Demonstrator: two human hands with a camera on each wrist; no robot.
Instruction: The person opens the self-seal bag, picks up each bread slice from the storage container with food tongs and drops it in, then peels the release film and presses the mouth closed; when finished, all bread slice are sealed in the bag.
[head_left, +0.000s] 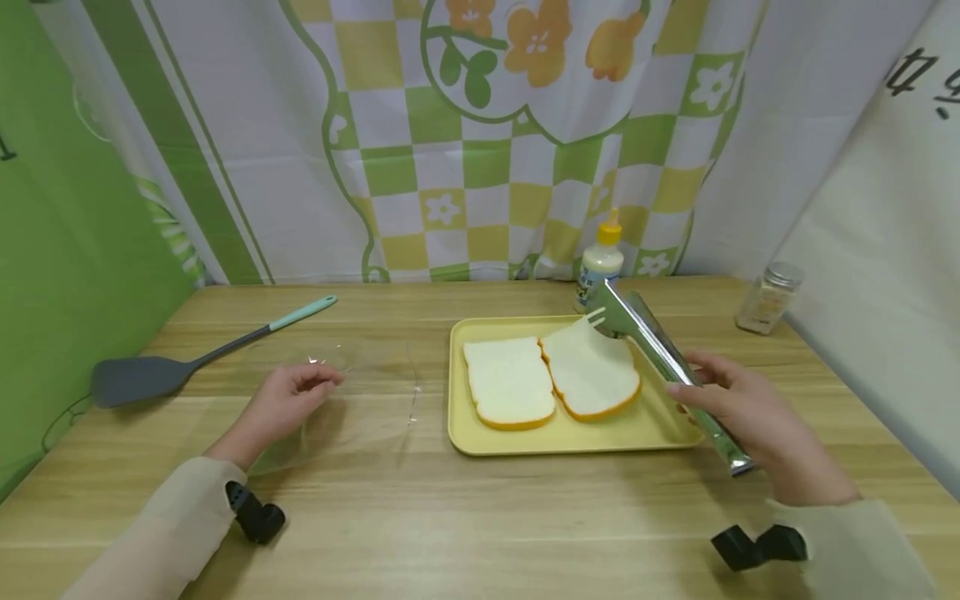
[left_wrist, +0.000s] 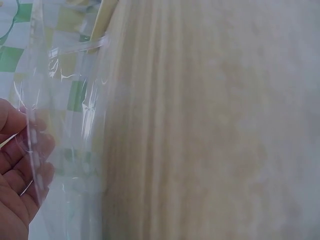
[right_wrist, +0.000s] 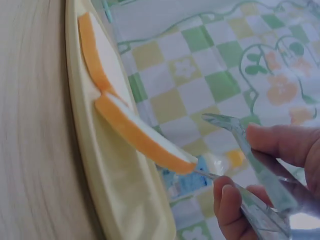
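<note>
My right hand (head_left: pixel 738 404) grips metal tongs (head_left: pixel 663 350) that are spread apart. Two white bread slices with orange-brown crusts, a left slice (head_left: pixel 510 383) and a right slice (head_left: pixel 592 371), lie side by side on a yellow tray (head_left: pixel 495 444). One tong arm reaches over the right slice's far corner in the head view; in the right wrist view the lower arm's tip meets that slice's raised edge, and the upper arm stays apart. To the left of the tray, my left hand (head_left: pixel 296 396) pinches the edge of a clear plastic bag (left_wrist: pixel 75 100).
A grey spatula (head_left: pixel 146 379) with a mint handle lies at the left. Behind the tray stands a squeeze bottle (head_left: pixel 600 262) with a yellow cap. A small glass jar (head_left: pixel 768 298) is at the back right. A checked curtain (head_left: pixel 465 175) hangs behind the table.
</note>
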